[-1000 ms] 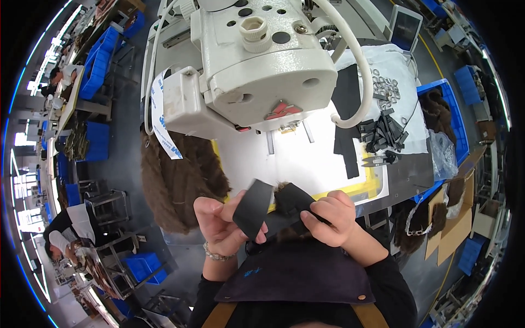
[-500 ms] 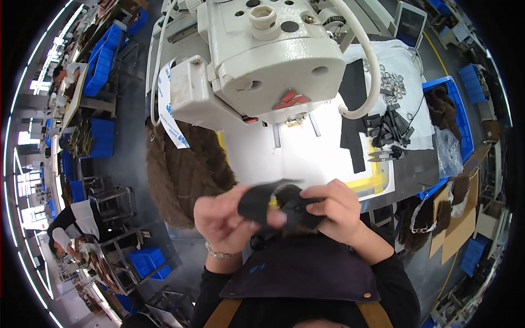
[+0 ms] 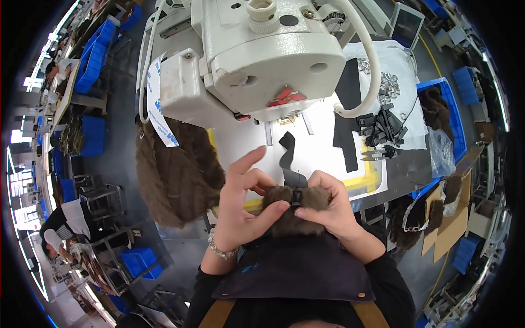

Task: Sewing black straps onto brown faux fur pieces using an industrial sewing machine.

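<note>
My left hand pinches a brown fur piece at its left side, thumb on top and index finger raised. The other side of the fur is gripped by my right hand, its thumb just below a small black buckle or slider. That fitting sits on the fur between both thumbs. From it a black webbing strap runs away from me, twisted, its free end over the white work plate. Fingers under the fur are hidden.
A white sewing machine head stands beyond my hands. Left lies a larger brown fur piece. To the right are a long black strip, thread snips, black strap pieces, metal rings and a blue crate.
The black strap was looped and blurred between my hands; now it stretches away over the plate. The fur and black fitting have come into view, with both thumbs on the fur.
</note>
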The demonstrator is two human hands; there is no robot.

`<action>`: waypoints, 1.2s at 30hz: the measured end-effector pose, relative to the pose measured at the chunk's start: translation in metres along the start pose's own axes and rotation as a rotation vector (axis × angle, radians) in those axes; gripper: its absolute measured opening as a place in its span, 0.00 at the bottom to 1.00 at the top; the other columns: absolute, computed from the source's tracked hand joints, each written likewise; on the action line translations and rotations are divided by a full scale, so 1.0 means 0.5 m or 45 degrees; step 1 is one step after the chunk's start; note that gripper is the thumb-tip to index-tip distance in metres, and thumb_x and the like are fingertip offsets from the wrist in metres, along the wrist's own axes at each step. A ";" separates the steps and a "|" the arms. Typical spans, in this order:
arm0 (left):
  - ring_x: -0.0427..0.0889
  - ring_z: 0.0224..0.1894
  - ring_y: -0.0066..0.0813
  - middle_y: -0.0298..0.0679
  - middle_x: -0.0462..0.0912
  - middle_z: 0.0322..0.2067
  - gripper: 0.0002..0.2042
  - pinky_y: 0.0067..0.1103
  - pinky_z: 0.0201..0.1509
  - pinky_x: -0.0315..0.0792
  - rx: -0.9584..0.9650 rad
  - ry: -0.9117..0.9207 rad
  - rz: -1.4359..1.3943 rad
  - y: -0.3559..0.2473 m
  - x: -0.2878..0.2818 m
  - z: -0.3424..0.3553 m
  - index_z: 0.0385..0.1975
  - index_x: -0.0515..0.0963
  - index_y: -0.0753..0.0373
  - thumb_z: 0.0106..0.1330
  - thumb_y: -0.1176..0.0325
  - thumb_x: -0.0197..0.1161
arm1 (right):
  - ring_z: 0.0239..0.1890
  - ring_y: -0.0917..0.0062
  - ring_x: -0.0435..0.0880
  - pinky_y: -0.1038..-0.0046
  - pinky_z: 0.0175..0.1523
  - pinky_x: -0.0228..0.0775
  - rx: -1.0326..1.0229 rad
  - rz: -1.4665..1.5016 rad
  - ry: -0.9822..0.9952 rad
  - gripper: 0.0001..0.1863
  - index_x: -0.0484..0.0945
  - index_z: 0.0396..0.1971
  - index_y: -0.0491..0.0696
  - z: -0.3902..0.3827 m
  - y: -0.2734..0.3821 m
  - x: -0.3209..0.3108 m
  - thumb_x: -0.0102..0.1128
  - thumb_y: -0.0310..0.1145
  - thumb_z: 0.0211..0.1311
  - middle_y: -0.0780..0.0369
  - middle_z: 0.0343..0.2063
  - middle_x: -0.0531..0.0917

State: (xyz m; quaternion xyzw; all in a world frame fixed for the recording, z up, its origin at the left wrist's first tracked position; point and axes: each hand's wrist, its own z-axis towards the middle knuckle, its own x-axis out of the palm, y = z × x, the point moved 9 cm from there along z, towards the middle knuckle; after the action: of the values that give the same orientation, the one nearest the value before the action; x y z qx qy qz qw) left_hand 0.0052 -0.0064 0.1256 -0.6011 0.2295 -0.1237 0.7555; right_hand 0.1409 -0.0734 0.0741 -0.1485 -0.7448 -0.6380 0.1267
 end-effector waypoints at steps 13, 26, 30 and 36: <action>0.72 0.29 0.15 0.36 0.77 0.30 0.32 0.11 0.35 0.64 -0.112 0.147 -0.303 0.008 0.034 -0.007 0.65 0.52 0.68 0.62 0.82 0.59 | 0.29 0.93 0.68 0.86 0.35 0.60 0.082 0.144 -0.065 0.10 0.75 0.32 0.42 -0.010 -0.011 -0.004 0.52 0.33 0.72 0.71 0.25 0.76; 0.71 0.31 0.14 0.36 0.78 0.32 0.32 0.11 0.38 0.64 -0.070 0.206 -0.354 0.003 0.039 -0.005 0.66 0.52 0.67 0.63 0.84 0.58 | 0.32 0.90 0.71 0.85 0.40 0.64 0.042 0.191 -0.078 0.12 0.76 0.34 0.41 -0.010 -0.007 -0.010 0.50 0.33 0.73 0.69 0.29 0.78; 0.73 0.33 0.15 0.36 0.78 0.32 0.31 0.12 0.39 0.66 -0.052 0.188 -0.306 0.011 0.045 0.003 0.65 0.53 0.67 0.62 0.85 0.57 | 0.33 0.90 0.72 0.85 0.41 0.65 0.022 0.189 -0.073 0.11 0.76 0.34 0.41 0.000 -0.012 -0.018 0.50 0.33 0.73 0.68 0.29 0.78; 0.76 0.36 0.16 0.36 0.78 0.34 0.31 0.15 0.43 0.71 -0.102 0.172 -0.227 0.026 0.044 0.003 0.65 0.53 0.67 0.63 0.85 0.56 | 0.34 0.89 0.73 0.84 0.41 0.67 0.023 0.367 -0.085 0.06 0.76 0.34 0.42 0.005 -0.022 -0.022 0.58 0.30 0.68 0.69 0.30 0.79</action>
State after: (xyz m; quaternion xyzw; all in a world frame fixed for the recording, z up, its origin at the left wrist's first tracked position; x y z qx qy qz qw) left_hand 0.0238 -0.0124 0.1091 -0.6391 0.2301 -0.2214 0.6997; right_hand 0.1466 -0.0732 0.0595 -0.2739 -0.7252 -0.6014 0.1934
